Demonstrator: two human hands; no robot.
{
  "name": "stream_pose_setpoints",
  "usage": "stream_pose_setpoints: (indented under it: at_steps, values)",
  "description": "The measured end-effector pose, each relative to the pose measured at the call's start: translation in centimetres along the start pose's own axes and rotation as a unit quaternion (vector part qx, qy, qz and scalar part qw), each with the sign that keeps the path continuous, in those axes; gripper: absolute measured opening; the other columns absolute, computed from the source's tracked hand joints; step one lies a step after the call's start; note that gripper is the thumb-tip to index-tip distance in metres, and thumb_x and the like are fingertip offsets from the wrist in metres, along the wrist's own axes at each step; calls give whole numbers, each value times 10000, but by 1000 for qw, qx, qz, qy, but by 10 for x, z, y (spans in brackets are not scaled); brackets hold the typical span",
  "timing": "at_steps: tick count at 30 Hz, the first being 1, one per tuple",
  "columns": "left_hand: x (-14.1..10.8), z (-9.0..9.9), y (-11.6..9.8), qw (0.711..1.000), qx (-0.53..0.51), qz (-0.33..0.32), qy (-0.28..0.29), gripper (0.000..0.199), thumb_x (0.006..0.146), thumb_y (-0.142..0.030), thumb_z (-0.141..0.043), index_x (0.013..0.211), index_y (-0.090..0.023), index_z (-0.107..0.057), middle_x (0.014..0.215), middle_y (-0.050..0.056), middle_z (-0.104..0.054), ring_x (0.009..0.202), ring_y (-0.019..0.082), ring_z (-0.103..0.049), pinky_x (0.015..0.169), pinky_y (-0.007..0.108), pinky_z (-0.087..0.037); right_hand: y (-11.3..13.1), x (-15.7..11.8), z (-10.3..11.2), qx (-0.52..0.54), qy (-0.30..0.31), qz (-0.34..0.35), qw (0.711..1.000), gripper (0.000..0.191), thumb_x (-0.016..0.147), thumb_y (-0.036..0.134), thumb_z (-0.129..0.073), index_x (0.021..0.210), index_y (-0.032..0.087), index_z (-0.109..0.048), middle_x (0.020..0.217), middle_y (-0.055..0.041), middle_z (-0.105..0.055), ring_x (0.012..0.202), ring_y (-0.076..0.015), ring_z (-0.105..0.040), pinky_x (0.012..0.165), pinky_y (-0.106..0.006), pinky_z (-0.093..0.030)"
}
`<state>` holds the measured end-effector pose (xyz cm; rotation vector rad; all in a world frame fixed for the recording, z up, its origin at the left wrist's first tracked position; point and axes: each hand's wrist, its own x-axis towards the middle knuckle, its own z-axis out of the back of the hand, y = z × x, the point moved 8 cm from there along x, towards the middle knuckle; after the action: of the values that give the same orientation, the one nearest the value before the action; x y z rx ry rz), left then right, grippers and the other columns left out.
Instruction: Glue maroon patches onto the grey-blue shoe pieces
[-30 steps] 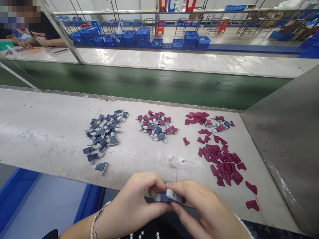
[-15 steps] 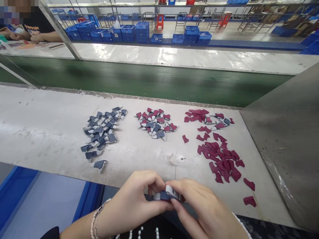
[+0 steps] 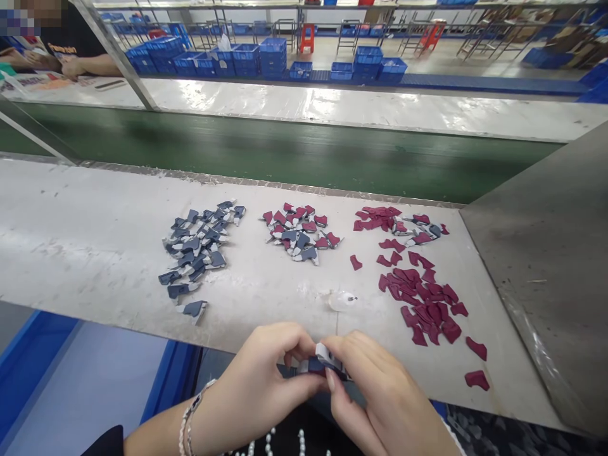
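Between my two hands, at the front edge of the table, is a small grey and dark blue plastic piece [image 3: 325, 356]. My left hand [image 3: 259, 373] grips its left end between thumb and fingers. From the other side, my right hand [image 3: 375, 386] pinches it, thumb below and fingers over the top. Fingers cover much of the piece. Similar blue and grey pieces [image 3: 192, 246] lie in a pile at the left. A middle pile [image 3: 300, 229] mixes maroon-topped and blue-topped pieces. Flat maroon pieces [image 3: 430, 310] are heaped at the right.
A small clear object [image 3: 342, 300] lies on the table [image 3: 275, 297]. A metal panel [image 3: 546, 272] bounds the right side. Below the left front edge is a blue bin [image 3: 156, 386]. Beyond a green belt [image 3: 285, 152], another person [image 3: 78, 47] is at the far left.
The camera view has shifted slightly. Both hands keep their hold on the grey and blue piece, with the right fingers slightly moved. The piles look the same.
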<state>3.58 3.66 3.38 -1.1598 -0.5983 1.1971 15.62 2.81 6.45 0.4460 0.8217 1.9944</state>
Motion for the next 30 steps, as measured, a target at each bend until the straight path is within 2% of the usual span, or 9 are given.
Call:
stream_pose_setpoints:
  at_steps: [9,13,15,17,18,21,24,27,30]
  values:
    - [-16,5,4,999,-35,11,-19,251,725,-197,-827,688,-168,-580,685,-43,-581,682,122,-518,660,232,-402,-1,-10,-10,99,83,32,991,293,981,200,-510,1257,271,-579,1009,-27,-697,916,-203,-683,796,-325,-555]
    - [-26,4,10,998,22,13,-56,219,708,-199,-829,667,-169,-616,654,-38,-587,668,133,-550,633,233,-406,2,-7,-10,112,92,43,989,272,946,182,-522,1183,258,-633,1010,-34,-731,920,-215,-694,817,-326,-552]
    - [-21,11,20,997,38,30,-62,212,692,-241,-844,676,-171,-645,656,-24,-625,674,154,-593,634,240,-441,-8,-5,-10,122,101,18,987,324,881,152,-572,1192,232,-609,1001,-38,-739,890,-207,-706,804,-309,-560]
    - [-6,30,28,994,45,28,-92,160,752,-288,-796,782,-173,-689,737,8,-702,713,181,-655,681,262,-496,-27,-5,-6,141,96,-9,985,431,820,139,-612,1240,209,-551,949,-32,-734,821,-185,-711,760,-278,-570]
    - [5,44,29,991,55,19,-117,180,809,-336,-747,865,-172,-700,790,26,-731,737,193,-681,698,272,-515,-38,-5,-2,152,82,-15,985,429,806,140,-620,1222,211,-541,928,-25,-726,794,-172,-708,740,-259,-570]
    - [49,75,23,977,156,-14,-146,352,959,-466,-550,1095,-166,-673,794,37,-748,753,206,-715,698,282,-535,-76,-3,19,103,-32,-52,993,84,899,223,-572,981,239,-566,797,7,-686,711,-150,-681,654,-228,-558]
    - [97,88,8,961,215,-69,-161,353,987,-470,-491,970,-185,-699,870,48,-731,825,216,-689,762,306,-517,-92,-4,44,20,-145,-97,984,103,898,286,-617,985,245,-583,813,8,-701,724,-166,-700,634,-236,-572]
    - [132,90,-8,941,268,-103,-177,227,902,-390,-636,882,-174,-703,961,94,-708,941,283,-658,837,377,-498,-69,-18,84,-19,-213,-77,974,197,931,348,-604,1111,270,-617,978,-20,-738,813,-182,-721,701,-256,-595]
    - [140,85,-37,928,298,-146,-170,168,862,-306,-687,954,-166,-692,1029,121,-699,996,318,-647,875,426,-492,-30,-59,138,-79,-299,-21,951,230,952,422,-587,1147,307,-634,1003,-31,-731,824,-202,-718,718,-269,-606]
